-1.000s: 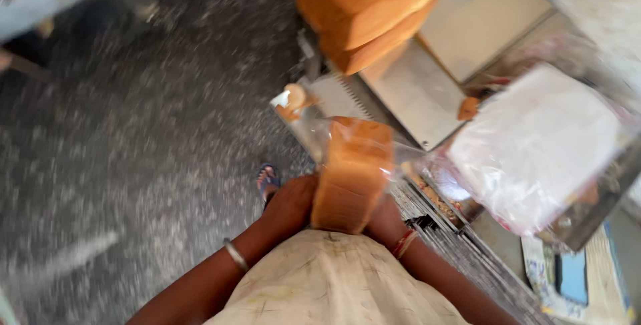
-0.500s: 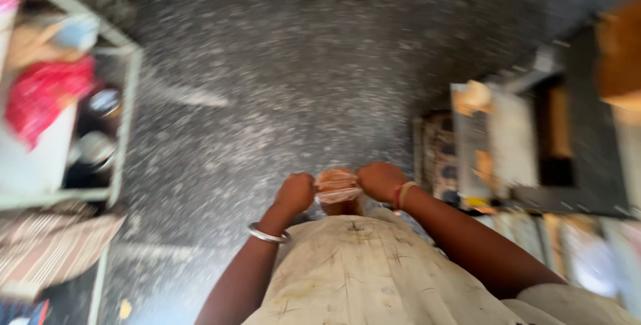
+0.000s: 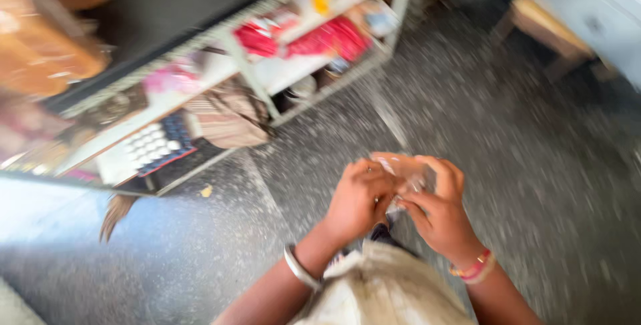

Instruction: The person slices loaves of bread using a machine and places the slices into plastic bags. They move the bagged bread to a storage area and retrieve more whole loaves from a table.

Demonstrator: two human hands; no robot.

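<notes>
Two hands work at a clear plastic bag above a speckled grey floor.

The left hand point(image 3: 357, 198) and the right hand point(image 3: 437, 211) meet in front of the person's body, fingers curled shut on the crumpled top of the clear plastic bag point(image 3: 404, 171) held between them; blur hides the bag's contents. A metal bangle point(image 3: 298, 268) circles the left wrist, coloured bracelets point(image 3: 473, 268) the right. Beyond the hands, to the left, a low shelf rack point(image 3: 267, 98) stands on the floor point(image 3: 547, 165), packed with red and pink goods.
</notes>
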